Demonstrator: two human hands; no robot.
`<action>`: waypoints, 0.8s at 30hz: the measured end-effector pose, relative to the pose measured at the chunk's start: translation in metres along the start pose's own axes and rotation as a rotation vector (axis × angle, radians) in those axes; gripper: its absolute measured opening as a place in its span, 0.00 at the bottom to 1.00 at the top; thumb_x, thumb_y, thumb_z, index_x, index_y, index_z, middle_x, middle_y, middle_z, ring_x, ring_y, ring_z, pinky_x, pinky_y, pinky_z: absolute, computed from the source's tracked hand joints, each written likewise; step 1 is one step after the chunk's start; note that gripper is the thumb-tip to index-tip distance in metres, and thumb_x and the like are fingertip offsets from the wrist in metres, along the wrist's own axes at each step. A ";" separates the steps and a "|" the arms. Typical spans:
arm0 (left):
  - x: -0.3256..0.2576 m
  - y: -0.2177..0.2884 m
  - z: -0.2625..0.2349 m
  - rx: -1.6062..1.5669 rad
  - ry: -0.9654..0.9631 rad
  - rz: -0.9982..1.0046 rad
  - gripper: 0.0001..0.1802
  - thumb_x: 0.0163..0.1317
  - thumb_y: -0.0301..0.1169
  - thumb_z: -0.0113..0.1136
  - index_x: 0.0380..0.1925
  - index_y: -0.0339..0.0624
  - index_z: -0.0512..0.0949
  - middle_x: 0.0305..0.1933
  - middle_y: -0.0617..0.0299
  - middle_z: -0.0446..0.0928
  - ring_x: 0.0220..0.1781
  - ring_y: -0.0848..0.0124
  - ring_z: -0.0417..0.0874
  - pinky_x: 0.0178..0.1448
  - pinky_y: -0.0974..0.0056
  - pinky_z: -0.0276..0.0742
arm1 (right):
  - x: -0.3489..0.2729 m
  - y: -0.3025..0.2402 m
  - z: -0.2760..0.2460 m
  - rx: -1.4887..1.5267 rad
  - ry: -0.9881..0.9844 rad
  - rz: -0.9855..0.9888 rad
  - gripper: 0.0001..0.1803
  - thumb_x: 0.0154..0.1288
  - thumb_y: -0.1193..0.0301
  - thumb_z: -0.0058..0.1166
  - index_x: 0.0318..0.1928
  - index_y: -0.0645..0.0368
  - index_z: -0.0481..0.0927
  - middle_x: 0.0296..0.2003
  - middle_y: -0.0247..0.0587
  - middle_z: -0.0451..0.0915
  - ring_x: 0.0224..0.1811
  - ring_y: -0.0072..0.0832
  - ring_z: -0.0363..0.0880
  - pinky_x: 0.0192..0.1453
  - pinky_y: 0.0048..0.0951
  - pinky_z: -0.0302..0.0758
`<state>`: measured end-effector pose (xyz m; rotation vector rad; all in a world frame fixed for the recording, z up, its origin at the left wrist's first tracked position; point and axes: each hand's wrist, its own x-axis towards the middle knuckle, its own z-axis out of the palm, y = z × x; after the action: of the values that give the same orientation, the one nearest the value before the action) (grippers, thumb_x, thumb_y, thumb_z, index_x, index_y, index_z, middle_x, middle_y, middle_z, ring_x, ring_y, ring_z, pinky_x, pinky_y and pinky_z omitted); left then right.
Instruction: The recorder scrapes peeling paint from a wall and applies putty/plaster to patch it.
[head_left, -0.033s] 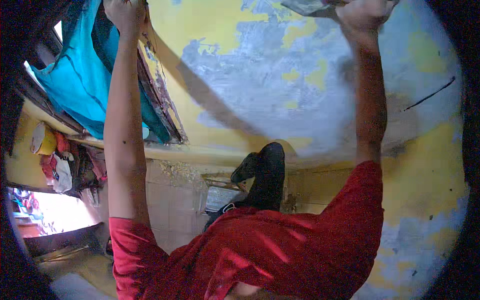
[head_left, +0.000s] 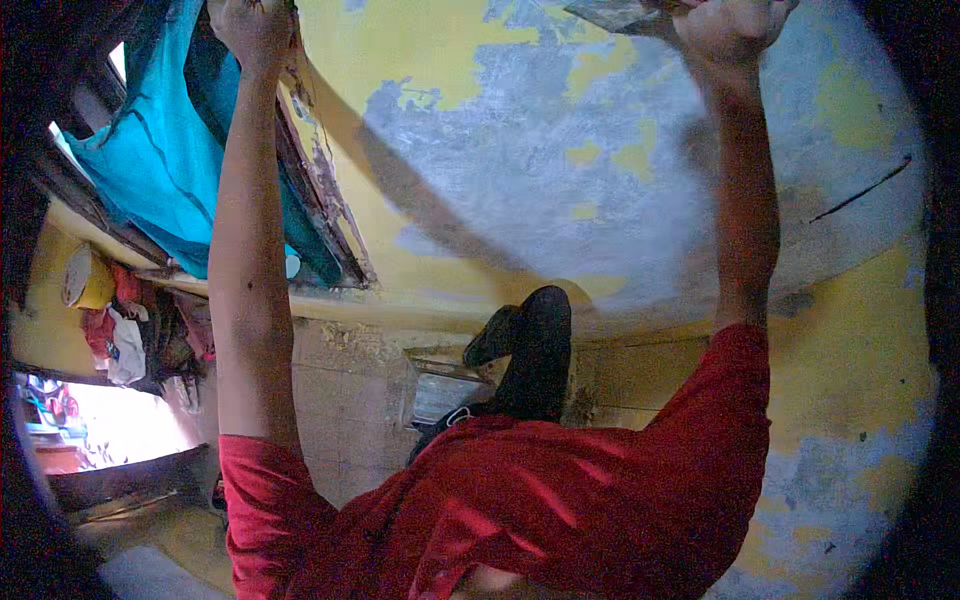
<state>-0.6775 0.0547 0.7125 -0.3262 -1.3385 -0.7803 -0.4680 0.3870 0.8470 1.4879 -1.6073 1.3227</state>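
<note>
Left hand (head_left: 255,35) up by the edge of the frame (head_left: 322,195), perhaps for balance, grip unclear; well apart, right hand (head_left: 735,28) clenches a flat tool (head_left: 622,17), likely for control!

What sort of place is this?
Probably a room in a lived-in home, though I can't be sure. The wall has patchy yellow and bluish-grey paint, a teal cloth hangs like a curtain, and what look like clothes hang beyond.
</note>
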 end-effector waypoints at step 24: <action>0.004 -0.055 0.014 0.250 -0.022 0.360 0.10 0.63 0.39 0.61 0.34 0.45 0.82 0.40 0.55 0.84 0.37 0.51 0.81 0.44 0.50 0.75 | -0.012 0.009 0.001 -0.290 0.239 0.021 0.17 0.79 0.61 0.44 0.30 0.54 0.67 0.21 0.32 0.69 0.18 0.20 0.66 0.21 0.26 0.64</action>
<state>-0.7246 0.0230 0.7079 -0.3639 -1.3326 -0.3066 -0.4741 0.3897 0.8334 1.0999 -1.5831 1.1703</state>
